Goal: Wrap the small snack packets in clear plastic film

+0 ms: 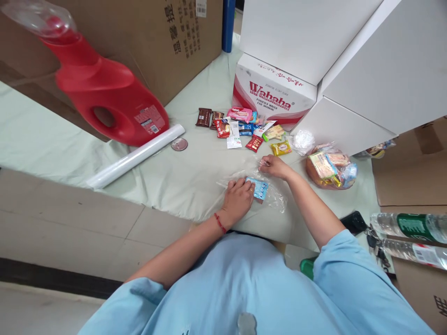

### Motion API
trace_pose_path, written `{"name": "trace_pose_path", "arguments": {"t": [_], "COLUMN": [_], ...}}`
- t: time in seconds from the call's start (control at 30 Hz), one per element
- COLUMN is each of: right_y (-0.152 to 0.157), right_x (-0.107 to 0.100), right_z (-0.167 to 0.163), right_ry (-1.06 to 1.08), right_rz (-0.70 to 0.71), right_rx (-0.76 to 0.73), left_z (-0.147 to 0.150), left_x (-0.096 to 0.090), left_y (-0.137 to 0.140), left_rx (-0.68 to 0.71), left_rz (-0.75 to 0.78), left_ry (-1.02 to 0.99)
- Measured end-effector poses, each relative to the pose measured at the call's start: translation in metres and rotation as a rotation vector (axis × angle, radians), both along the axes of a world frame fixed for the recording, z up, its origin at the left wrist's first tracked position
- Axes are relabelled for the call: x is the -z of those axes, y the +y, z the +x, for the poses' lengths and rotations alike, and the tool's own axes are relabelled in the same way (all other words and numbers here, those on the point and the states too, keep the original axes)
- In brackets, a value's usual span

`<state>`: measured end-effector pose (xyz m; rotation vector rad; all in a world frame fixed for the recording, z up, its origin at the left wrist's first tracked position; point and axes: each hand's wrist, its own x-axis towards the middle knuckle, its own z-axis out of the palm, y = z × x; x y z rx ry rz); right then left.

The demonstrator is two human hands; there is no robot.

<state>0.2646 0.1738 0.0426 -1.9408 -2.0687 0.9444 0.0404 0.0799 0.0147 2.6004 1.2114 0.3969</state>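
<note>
My left hand (pixel 238 201) lies palm down, its fingers flat over the left end of a light blue snack packet (pixel 260 189). Something brown peeks out under the packet's lower edge. Clear plastic film (pixel 277 201) is spread around and beneath the packet, crinkled on the right side. Just beyond the packet, my right hand (pixel 274 166) has its fingers pinched together on the film's far edge. A red cord bracelet circles my left wrist.
Several wrapped snacks (pixel 254 143) lie in front of a Wahaha box (pixel 272 95). A clear-wrapped snack bundle (pixel 331 166) sits at right, beside crumpled plastic (pixel 302 141). Leftward are a film roll (pixel 136 157), a round disc (pixel 179 144) and a red jug (pixel 111 100).
</note>
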Motion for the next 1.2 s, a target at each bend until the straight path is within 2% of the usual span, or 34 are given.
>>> {"name": "trace_pose_path", "arguments": {"t": [0.1,0.2,0.27,0.43,0.53,0.6,0.67,0.73,0.83,0.9,1.0,1.1,1.2], "right_y": [-0.020,-0.055,-0.082,-0.124,-0.127,-0.125,-0.123,-0.121,-0.120,-0.120,-0.121,-0.122,-0.123], "right_x": [-0.016,-0.022,-0.018,0.012,0.022,0.022,0.020,0.018,0.015,0.014,0.011,0.007,0.005], "right_z": [-0.003,-0.017,-0.031,-0.055,-0.058,-0.057,-0.055,-0.055,-0.055,-0.056,-0.059,-0.062,-0.065], "right_ry": [0.056,0.035,-0.047,-0.232,-0.236,-0.220,-0.204,-0.197,-0.201,-0.199,-0.214,-0.267,-0.297], "right_rz": [0.118,0.195,0.204,0.184,0.187,0.171,0.151,0.136,0.119,0.117,0.097,0.046,0.017], "right_rx": [-0.077,-0.238,-0.292,-0.241,-0.226,-0.218,-0.217,-0.224,-0.228,-0.220,-0.216,-0.223,-0.219], "left_z": [0.001,0.002,0.000,-0.012,-0.025,-0.035,-0.044,-0.053,-0.061,-0.063,-0.063,-0.064,-0.064], "left_x": [-0.002,0.000,0.002,0.009,0.015,0.020,0.025,0.026,0.026,0.025,0.027,0.026,0.019], "left_y": [-0.001,-0.002,-0.002,0.005,0.011,0.017,0.026,0.037,0.055,0.065,0.076,0.084,0.085], "left_rx": [0.008,0.015,0.013,0.003,0.059,0.047,-0.057,-0.222,-0.433,-0.464,-0.372,-0.333,-0.440], "left_rz": [-0.002,-0.014,-0.042,-0.113,-0.135,-0.152,-0.151,-0.119,-0.105,-0.162,-0.253,-0.378,-0.598], "left_ry": [0.020,0.020,0.016,-0.042,-0.101,-0.183,-0.280,-0.340,-0.309,-0.260,-0.282,-0.468,-0.644]}}
